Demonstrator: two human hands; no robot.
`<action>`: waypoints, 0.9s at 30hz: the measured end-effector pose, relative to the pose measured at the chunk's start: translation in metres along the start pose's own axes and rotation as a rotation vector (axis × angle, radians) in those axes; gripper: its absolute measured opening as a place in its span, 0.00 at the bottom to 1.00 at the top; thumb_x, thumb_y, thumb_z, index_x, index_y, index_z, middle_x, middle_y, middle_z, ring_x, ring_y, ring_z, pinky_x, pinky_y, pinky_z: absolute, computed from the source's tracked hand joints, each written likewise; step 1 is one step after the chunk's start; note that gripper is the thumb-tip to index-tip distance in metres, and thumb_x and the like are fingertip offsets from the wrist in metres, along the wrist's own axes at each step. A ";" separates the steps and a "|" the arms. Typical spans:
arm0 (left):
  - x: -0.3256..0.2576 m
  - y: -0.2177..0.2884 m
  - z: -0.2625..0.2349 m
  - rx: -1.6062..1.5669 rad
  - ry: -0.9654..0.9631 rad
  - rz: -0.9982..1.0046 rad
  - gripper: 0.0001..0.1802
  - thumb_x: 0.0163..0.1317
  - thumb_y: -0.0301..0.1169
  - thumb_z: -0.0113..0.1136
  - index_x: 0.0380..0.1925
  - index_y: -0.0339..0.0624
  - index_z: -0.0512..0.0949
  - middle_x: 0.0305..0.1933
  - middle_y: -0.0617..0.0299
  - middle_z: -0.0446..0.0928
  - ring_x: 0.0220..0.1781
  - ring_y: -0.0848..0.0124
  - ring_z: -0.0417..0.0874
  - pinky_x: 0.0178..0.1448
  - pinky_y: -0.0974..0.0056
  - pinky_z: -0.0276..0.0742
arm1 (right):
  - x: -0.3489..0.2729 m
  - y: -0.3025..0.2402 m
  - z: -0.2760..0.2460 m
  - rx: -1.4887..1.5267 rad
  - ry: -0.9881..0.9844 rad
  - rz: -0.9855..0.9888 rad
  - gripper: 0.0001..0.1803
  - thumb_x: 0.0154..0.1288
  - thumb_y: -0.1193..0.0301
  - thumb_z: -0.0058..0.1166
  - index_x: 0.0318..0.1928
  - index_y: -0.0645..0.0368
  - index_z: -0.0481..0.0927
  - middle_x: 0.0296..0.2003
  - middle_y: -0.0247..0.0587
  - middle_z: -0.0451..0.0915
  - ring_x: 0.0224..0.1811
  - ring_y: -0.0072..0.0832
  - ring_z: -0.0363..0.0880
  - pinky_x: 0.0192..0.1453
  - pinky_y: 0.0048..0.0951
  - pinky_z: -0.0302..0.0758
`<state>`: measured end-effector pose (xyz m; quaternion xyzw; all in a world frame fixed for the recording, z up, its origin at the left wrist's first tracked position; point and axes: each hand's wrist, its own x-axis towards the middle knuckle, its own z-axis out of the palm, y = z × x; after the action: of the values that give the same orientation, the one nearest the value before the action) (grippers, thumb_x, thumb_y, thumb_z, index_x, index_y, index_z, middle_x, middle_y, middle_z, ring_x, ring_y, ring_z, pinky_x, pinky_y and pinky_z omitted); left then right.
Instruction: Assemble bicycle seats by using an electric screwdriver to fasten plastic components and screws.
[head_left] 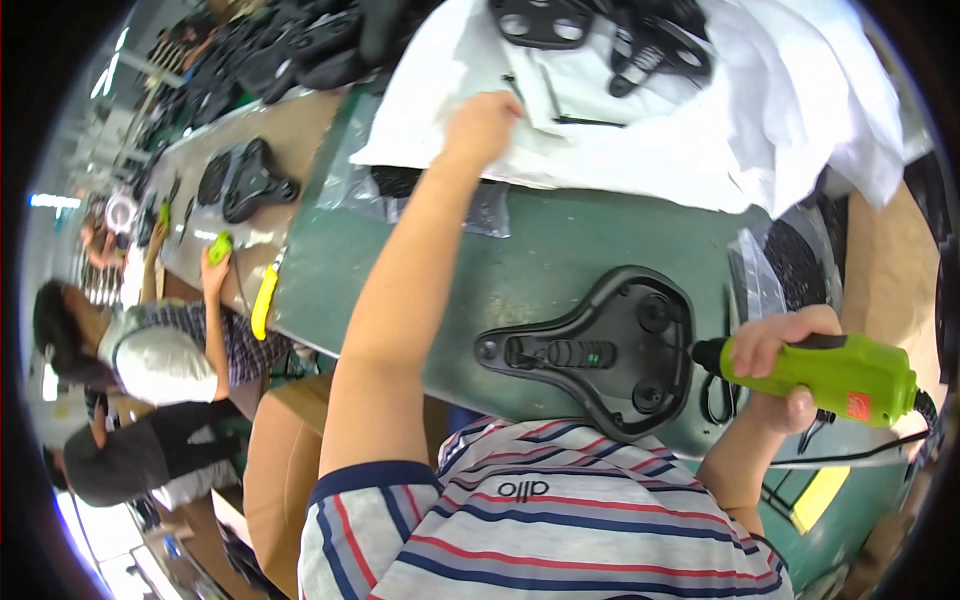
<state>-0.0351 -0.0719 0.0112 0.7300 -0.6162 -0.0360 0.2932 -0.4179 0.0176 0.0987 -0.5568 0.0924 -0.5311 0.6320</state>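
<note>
My right hand (775, 370) grips a lime-green electric screwdriver (850, 380), its black nose pointing left at the rim of a bicycle saddle. That black bicycle saddle (580, 352) lies underside up on the green table in front of me, its narrow end to the left. Stretched out far over a white plastic sheet (650, 165), my left hand (482, 128) has its fingers curled closed. Whatever they may hold is hidden. Right beside those fingers, a thin black rod (590, 122) rests on the sheet.
Black saddle parts (660, 45) lie on the sheet's far side. Clear bags with black pieces (795, 260) sit at the right. Scissors (718, 400) and the tool's cable (860, 448) are near my right arm. A yellow-handled tool (265, 300) lies left; a co-worker (160, 350) works beyond.
</note>
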 end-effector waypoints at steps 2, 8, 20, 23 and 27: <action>-0.006 0.007 -0.022 -0.115 0.100 -0.036 0.07 0.58 0.29 0.55 0.34 0.43 0.80 0.32 0.54 0.80 0.35 0.62 0.81 0.41 0.63 0.74 | -0.003 -0.002 0.005 -0.017 0.012 -0.008 0.31 0.47 0.60 0.67 0.42 0.65 0.64 0.22 0.42 0.72 0.22 0.33 0.72 0.27 0.31 0.71; -0.039 0.028 -0.054 -0.317 0.296 0.034 0.07 0.58 0.30 0.56 0.32 0.39 0.79 0.28 0.53 0.79 0.29 0.59 0.78 0.39 0.62 0.73 | -0.007 -0.003 0.004 0.024 -0.012 0.041 0.31 0.44 0.62 0.69 0.41 0.66 0.66 0.21 0.43 0.73 0.21 0.31 0.72 0.27 0.30 0.72; -0.087 -0.024 -0.051 0.212 0.038 -0.152 0.12 0.48 0.31 0.65 0.28 0.36 0.75 0.26 0.54 0.77 0.32 0.58 0.78 0.38 0.58 0.71 | 0.003 0.006 0.006 -0.101 -0.083 0.053 0.30 0.49 0.58 0.65 0.43 0.63 0.63 0.21 0.37 0.70 0.22 0.28 0.70 0.26 0.28 0.69; -0.079 -0.018 -0.056 0.113 -0.074 -0.305 0.10 0.47 0.30 0.65 0.25 0.36 0.76 0.24 0.55 0.78 0.29 0.60 0.78 0.36 0.60 0.71 | 0.000 0.006 0.009 -0.112 -0.071 0.067 0.31 0.49 0.58 0.64 0.44 0.63 0.63 0.21 0.37 0.70 0.22 0.27 0.70 0.26 0.28 0.70; -0.083 -0.023 -0.061 0.052 -0.018 -0.350 0.08 0.48 0.31 0.64 0.24 0.38 0.78 0.23 0.56 0.78 0.27 0.63 0.78 0.35 0.61 0.72 | 0.001 0.010 0.008 -0.006 -0.036 0.049 0.32 0.44 0.63 0.67 0.45 0.68 0.66 0.22 0.40 0.72 0.23 0.26 0.72 0.29 0.26 0.73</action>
<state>-0.0096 0.0295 0.0252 0.8330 -0.4832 -0.0770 0.2582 -0.4065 0.0200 0.0940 -0.5657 0.0964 -0.5052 0.6446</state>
